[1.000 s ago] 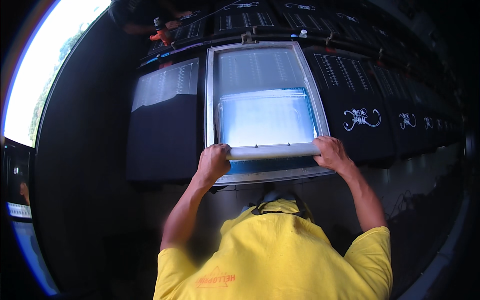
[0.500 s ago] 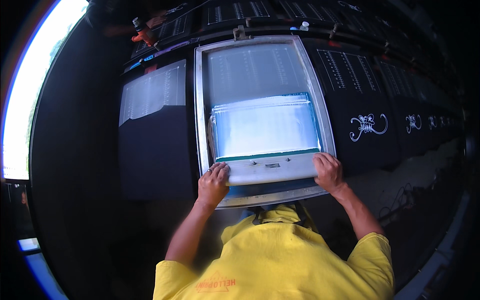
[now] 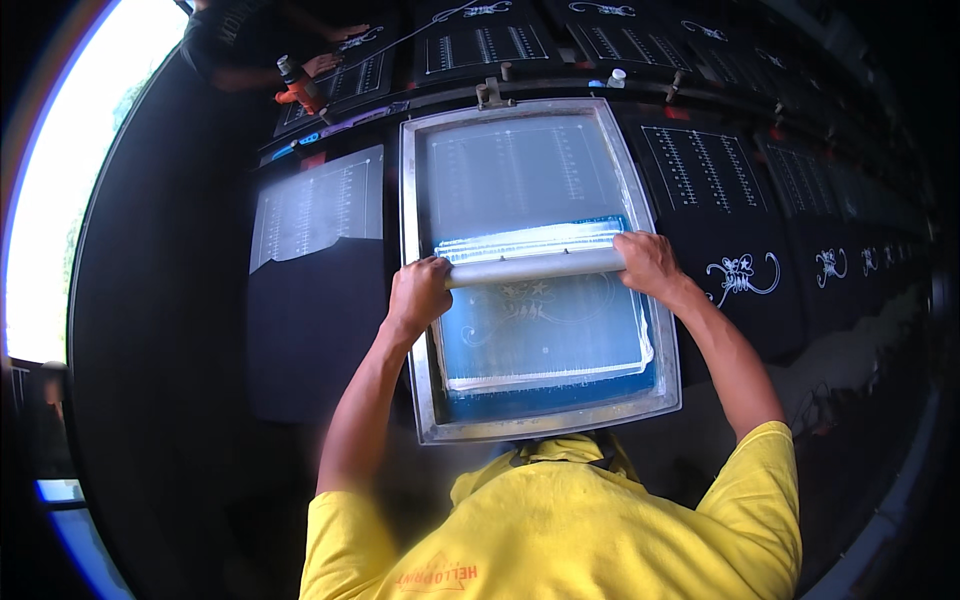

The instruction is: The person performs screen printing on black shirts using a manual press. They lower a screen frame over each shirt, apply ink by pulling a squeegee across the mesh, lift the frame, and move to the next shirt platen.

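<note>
A metal-framed printing screen lies in front of me on the dark work surface. Across its middle runs a long silvery squeegee, gripped at both ends. My left hand is closed round its left end, and my right hand round its right end. White ink is banked along the squeegee's far side. On the near side, the blue mesh shows a faint scrolled design, with a white ink line along its lower and right edges. The squeegee hides the mesh beneath it.
Dark fabric pieces lie left and right; the right one bears a white scrolled print. An orange-handled tool and a small white-capped bottle are at the back. Another person's hands are at the far left.
Both hands have pushed the squeegee away from me, from the screen's near end to its middle. The white ink sheet is now a narrow band ahead of it, and the design shows behind.
</note>
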### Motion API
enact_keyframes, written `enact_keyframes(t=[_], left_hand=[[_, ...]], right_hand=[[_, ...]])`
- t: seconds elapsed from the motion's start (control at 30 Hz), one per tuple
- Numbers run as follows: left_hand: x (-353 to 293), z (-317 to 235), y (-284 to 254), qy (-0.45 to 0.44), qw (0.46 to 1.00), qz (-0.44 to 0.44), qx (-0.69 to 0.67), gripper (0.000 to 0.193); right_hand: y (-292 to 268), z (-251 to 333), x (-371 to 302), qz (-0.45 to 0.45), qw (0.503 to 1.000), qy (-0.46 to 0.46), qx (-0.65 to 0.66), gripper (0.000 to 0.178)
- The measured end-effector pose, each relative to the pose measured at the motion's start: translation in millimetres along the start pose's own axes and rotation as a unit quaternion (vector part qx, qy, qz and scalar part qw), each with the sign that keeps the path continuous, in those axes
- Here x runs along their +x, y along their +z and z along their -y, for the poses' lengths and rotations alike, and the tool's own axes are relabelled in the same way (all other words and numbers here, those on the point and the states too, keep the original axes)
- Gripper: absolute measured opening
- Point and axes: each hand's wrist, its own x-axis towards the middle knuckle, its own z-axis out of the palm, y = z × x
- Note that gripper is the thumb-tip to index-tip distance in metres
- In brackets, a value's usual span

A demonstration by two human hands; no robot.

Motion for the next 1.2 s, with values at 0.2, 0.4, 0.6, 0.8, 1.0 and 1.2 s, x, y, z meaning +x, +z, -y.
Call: enact_keyframes(t=[0.2, 0.4, 0.6, 0.8, 1.0, 1.2], left_hand=[[-5.6, -6.6, -23.6, -0.022, 0.999, 0.007, -0.029, 0.029], [-37.6, -23.4, -38.5, -0.006, 0.999, -0.031, -0.02, 0.033], [-132.0, -59.3, -19.0, 0.011, 0.999, -0.03, -0.008, 0.034], [-207.9, -74.6, 14.3, -0.015, 0.999, -0.039, -0.027, 0.037], [-201.8, -63.9, 29.6, 0.038, 0.996, -0.087, 0.0, 0.042], [-145.6, -32.9, 42.9, 0.051, 0.994, -0.094, 0.0, 0.041]], right_hand=[[-30.0, 15.9, -1.9, -0.008, 1.0, 0.002, -0.009, 0.012], [-47.5, 40.4, -38.9, -0.068, 0.997, -0.022, -0.013, 0.016], [-28.5, 66.2, -134.7, -0.088, 0.996, -0.017, 0.021, 0.021], [-12.6, 101.5, -193.2, -0.097, 0.994, -0.024, 0.038, 0.029], [10.4, 96.7, -190.3, -0.09, 0.996, -0.008, 0.013, 0.029], [22.4, 66.0, -135.5, -0.087, 0.996, -0.013, 0.002, 0.027]])
